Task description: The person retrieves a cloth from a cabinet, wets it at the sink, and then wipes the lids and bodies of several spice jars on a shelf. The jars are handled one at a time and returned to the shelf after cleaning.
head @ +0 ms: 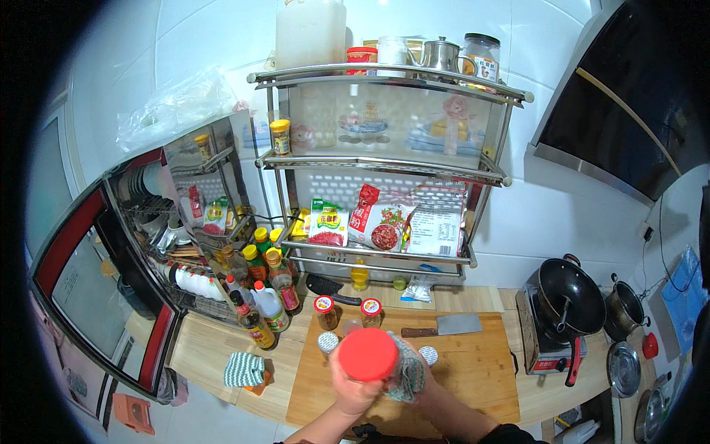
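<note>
My left hand [354, 393] is wrapped around a jar with a broad red lid [368, 354], held up above the wooden cutting board [471, 383]. My right hand [426, 392] presses a green-grey cloth [410, 373] to the jar's right side; its fingers are mostly hidden. Most of the jar's body is out of sight under the lid. Behind it on the board stand two small jars with red-and-white lids, one on the left [325, 312] and one on the right [371, 312]. Patterned white lids show on a jar [328, 342] and another container [428, 355]. A cleaver [456, 325] lies at the board's back.
Sauce bottles [256, 326] crowd the left, beside an open dish cabinet [166, 222]. A striped cloth [244, 369] lies near the counter's front edge. A dark-bladed knife [326, 285] rests behind the board, below a metal rack [383, 257]. A wok [571, 299] sits on a portable stove [532, 333].
</note>
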`<state>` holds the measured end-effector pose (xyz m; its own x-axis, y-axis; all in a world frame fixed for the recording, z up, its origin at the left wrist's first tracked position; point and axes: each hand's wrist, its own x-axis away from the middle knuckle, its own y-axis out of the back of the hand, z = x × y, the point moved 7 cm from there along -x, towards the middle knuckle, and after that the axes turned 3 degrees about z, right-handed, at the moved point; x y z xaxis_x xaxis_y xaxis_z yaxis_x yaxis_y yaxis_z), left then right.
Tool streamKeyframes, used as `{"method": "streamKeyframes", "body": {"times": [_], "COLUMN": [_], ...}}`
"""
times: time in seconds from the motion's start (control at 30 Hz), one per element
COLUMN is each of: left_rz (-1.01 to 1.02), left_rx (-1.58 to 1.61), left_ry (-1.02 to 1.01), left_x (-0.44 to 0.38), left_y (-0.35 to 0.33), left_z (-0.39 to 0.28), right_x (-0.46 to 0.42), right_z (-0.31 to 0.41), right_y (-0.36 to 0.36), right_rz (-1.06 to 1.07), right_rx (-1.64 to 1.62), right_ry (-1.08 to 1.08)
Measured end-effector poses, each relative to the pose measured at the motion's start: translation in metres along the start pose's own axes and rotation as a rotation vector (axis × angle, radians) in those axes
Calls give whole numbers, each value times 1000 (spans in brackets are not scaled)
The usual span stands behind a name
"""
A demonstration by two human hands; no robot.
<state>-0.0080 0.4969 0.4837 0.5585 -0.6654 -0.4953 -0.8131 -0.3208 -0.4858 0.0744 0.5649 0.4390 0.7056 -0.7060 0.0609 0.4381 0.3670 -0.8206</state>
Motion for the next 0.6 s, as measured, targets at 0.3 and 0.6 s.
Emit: {"method": "streamKeyframes", "body": {"times": [0.3, 0.6], "left_rz": [144, 428], "left_rx": [-190, -413], "left_ry": [-124, 138], "left_x": [-6, 9], "left_y": [0, 2], "left_z": [11, 25], "right_x": [16, 28], "right_z": [22, 75], "right_y": [31, -64], "right_rz": [-170, 310], "right_rx": [1292, 1369], "right_ry": [383, 525]}}
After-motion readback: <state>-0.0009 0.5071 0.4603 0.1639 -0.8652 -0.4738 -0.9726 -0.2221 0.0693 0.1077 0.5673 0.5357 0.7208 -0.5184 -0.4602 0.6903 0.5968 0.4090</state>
